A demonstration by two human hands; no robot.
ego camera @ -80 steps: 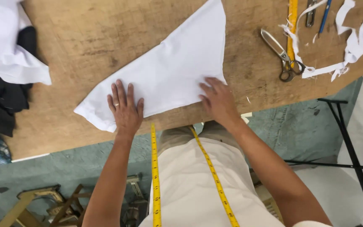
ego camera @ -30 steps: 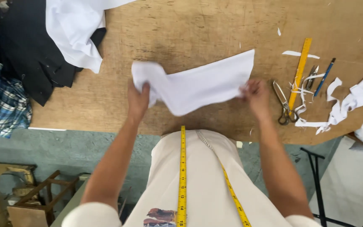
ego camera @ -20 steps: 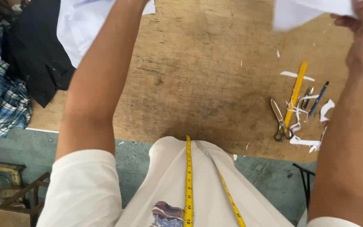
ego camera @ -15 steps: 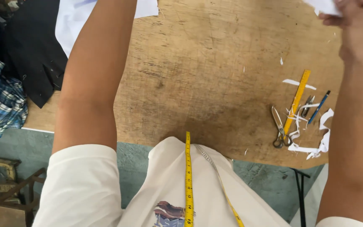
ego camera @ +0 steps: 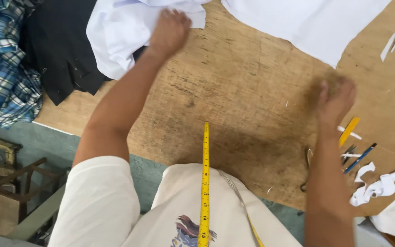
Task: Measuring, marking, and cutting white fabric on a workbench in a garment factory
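Nearest to the camera, a yellow measuring tape (ego camera: pixel 205 183) hangs down the front of the person's cream shirt, between the two forearms. Just beyond it starts the brown wooden worktable (ego camera: pixel 234 105), bare in the wide space between the hands. The right hand (ego camera: pixel 335 98) is low over this wood and is blurred, so I cannot tell if its fingers are apart or closed; it seems to hold nothing. Just on the near side of this hand lie a yellow flat ruler (ego camera: pixel 349 131), a blue pencil (ego camera: pixel 360 158) and a pair of metal scissors (ego camera: pixel 308 160) partly hidden behind the forearm, and a little further to its right lie white cloth strips (ego camera: pixel 380 185). On the far side of the right hand, not touching it, a large flat piece of white cloth (ego camera: pixel 307 23) is spread on the table. The left hand (ego camera: pixel 170 32) is stretched far forward, well apart from the right one, with fingers curled onto a crumpled white fabric pile (ego camera: pixel 120 36). To the left of this hand lie a black garment (ego camera: pixel 60 45) and, at the edge, a blue checked cloth (ego camera: pixel 3 68).
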